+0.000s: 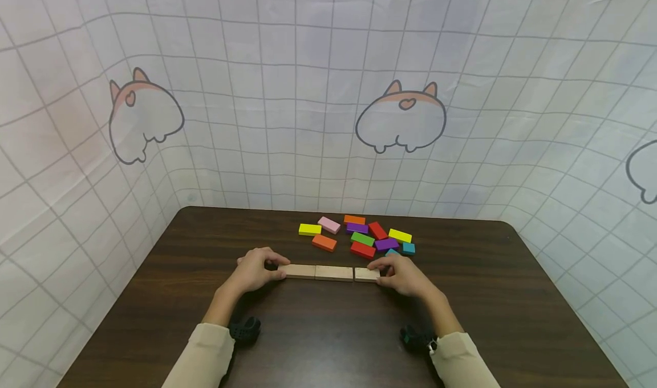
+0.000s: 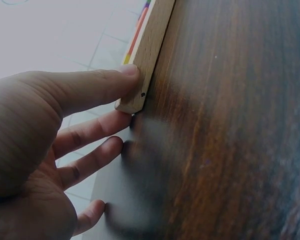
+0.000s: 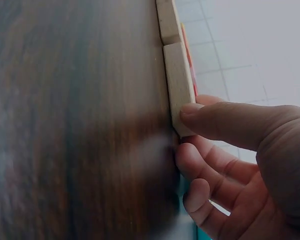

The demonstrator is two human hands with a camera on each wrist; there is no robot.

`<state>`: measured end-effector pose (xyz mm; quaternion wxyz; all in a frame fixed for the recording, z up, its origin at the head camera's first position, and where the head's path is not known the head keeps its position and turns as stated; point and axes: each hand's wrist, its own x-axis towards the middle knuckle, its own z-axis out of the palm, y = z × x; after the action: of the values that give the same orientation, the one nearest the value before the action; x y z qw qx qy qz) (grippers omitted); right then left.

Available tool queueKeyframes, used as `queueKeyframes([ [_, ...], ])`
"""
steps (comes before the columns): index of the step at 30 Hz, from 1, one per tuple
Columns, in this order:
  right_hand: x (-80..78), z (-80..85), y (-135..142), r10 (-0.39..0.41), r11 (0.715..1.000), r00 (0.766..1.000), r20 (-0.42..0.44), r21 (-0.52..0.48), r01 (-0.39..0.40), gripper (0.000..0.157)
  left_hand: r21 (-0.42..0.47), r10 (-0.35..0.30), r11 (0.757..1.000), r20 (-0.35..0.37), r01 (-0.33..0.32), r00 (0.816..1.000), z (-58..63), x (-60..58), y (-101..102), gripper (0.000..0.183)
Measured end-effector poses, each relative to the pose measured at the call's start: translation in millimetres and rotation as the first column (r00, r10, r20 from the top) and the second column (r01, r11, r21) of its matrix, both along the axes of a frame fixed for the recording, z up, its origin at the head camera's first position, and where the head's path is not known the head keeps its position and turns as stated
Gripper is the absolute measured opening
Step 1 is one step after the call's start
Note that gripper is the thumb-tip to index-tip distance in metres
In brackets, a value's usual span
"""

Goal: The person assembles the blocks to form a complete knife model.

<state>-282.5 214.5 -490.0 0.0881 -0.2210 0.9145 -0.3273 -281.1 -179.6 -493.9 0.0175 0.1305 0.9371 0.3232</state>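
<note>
Three plain wooden blocks lie end to end in a row on the table: a left block [image 1: 300,271], a middle block [image 1: 334,273] and a right block [image 1: 366,275]. My left hand [image 1: 255,271] pinches the outer end of the left block, its thumb [image 2: 110,85] on the near face and other fingers behind and at the end. At the opposite end, my right hand [image 1: 402,275] pinches the right block, thumb [image 3: 210,117] on its near side. A thin gap separates the middle and right blocks; in the right wrist view they are slightly out of line.
Behind the row lie several coloured blocks, among them a pink block [image 1: 329,225], a green block [image 1: 363,239] and a red block [image 1: 363,250]. A blue block [image 1: 392,253] lies close to my right fingers. The dark wooden table [image 1: 328,331] meets a white gridded curtain [image 1: 287,148].
</note>
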Motion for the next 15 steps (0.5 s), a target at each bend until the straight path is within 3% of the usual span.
queueKeyframes([
  [15, 1.0, -2.1, -6.9, -0.030, 0.999, 1.000, 0.004, 0.011, 0.030, 0.029, -0.002, -0.002, 1.000, -0.004, 0.002, 1.000, -1.1, 0.2, -0.3, 0.022],
])
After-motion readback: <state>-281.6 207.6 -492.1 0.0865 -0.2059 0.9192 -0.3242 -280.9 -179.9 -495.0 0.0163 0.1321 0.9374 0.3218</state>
